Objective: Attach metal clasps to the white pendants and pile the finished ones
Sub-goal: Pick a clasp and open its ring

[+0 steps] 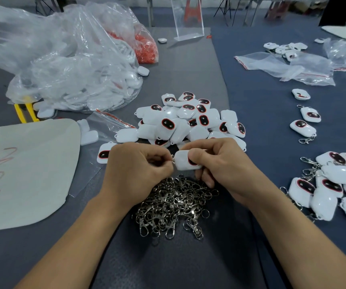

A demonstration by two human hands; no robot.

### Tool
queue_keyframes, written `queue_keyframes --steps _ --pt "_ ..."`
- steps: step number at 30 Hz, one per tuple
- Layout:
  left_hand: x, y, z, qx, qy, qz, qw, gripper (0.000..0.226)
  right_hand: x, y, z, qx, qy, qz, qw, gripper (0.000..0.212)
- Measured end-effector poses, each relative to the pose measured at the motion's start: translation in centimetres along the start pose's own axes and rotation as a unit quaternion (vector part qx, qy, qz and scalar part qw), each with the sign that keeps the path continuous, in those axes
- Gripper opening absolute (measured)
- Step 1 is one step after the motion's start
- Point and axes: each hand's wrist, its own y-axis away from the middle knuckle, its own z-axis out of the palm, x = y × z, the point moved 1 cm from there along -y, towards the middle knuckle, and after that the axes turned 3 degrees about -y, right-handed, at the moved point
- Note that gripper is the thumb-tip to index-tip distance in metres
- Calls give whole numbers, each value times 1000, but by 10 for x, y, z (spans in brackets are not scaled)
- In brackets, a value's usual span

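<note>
My right hand (216,165) grips a white pendant (183,160) with a dark red-rimmed oval, held just above the table. My left hand (138,170) is pinched shut on a metal clasp (172,159) at the pendant's left end; most of the clasp is hidden by my fingers. Below my hands lies a heap of loose metal clasps (174,203). Behind my hands sits a heap of white pendants without clasps (186,119). At the right edge is a pile of pendants with clasps attached (334,184).
A large clear plastic bag of white parts (68,65) fills the back left, with a bag of orange parts (147,49) behind it. Yellow-handled pliers (25,110) lie at left beside a pale sheet (26,170). Empty zip bags (282,65) and scattered pendants (303,122) lie at right.
</note>
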Motion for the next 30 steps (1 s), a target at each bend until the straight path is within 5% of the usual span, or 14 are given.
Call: queue_keyframes --steps 6,12,19,30 --pt "-4 -6 2 9 176 -25 984 31 -3 2 -2 -19 -77 29 996 23" --pt "-2 -8 0 -61 344 -79 933 28 -6 6 -12 -82 -118 66 987 24" --pt "2 -6 -3 -86 353 -83 928 18 -9 10 -9 -129 -166 58 976 26" --pt "2 -7 2 -105 381 -109 912 21 -6 9 -4 -60 -204 54 976 24"
